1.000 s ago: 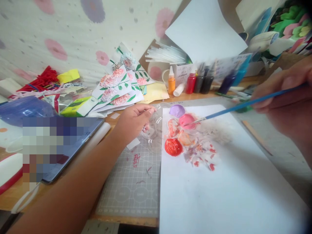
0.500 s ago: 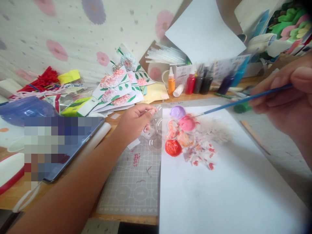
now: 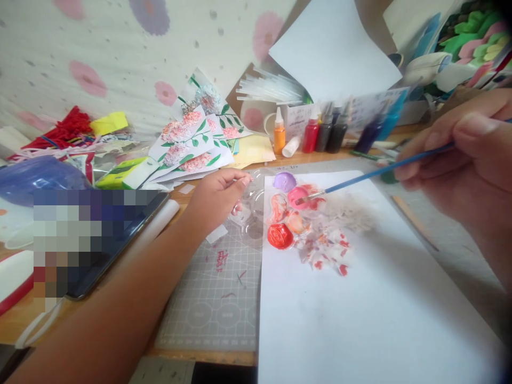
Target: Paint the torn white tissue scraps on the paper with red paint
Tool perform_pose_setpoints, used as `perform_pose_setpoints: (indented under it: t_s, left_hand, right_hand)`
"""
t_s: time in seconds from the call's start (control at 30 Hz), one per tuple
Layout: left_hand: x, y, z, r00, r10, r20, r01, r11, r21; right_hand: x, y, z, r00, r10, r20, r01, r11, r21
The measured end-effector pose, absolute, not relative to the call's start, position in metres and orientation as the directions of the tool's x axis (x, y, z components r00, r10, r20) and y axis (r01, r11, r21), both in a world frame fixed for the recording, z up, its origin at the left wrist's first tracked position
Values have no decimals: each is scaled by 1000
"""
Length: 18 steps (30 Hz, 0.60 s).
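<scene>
Your brush tip is back down in the pink paint (image 3: 298,196); half a sec ago it hovered above and right of that well, so you're reloading pink, not painting yet. Your right hand (image 3: 460,160) pinches the thin blue-handled paintbrush (image 3: 360,177) btw thumb and fingertips, handle slanting up to the right. Your left hand (image 3: 218,197) has barely shifted: fingers curled on the left rim of the clear plastic palette (image 3: 252,213), steadying it. The palette straddles the grey gridded cutting mat (image 3: 216,298) and the white paper sheet (image 3: 360,320) on the desk. Round shallow wells: glossy red (image 3: 279,236) w/ swirl marks, smooth lilac (image 3: 284,181), thin orange smears. Dabbed red-pink blotches (image 3: 328,250) on the paper just right of the palette, matte and patchy.
</scene>
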State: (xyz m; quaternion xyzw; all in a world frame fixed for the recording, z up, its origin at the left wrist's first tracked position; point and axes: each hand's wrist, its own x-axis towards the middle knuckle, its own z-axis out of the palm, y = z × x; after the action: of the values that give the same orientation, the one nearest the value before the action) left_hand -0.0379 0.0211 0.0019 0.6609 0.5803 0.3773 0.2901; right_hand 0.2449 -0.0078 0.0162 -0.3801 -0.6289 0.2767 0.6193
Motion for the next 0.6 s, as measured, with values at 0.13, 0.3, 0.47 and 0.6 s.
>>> perform_pose_setpoints:
  t_s: [0.13, 0.3, 0.47, 0.6]
  left_hand:
    - [-37, 20, 3, 37, 986, 164, 562, -156, 812]
    - [-39, 21, 2, 37, 986, 161, 559, -154, 815]
    - [-40, 22, 1, 43, 987, 152, 544, -151, 825]
    - [-39, 22, 1, 41, 989, 140, 565, -138, 814]
  right_hand:
    - [234, -11, 17, 14, 800, 599, 78, 597, -799]
    - [221, -20, 17, -151, 814, 561, 70, 575, -815]
    - [224, -22, 16, -254, 746, 616, 177, 662, -728]
    - [227, -23, 19, -360, 692, 626, 301, 721, -624]
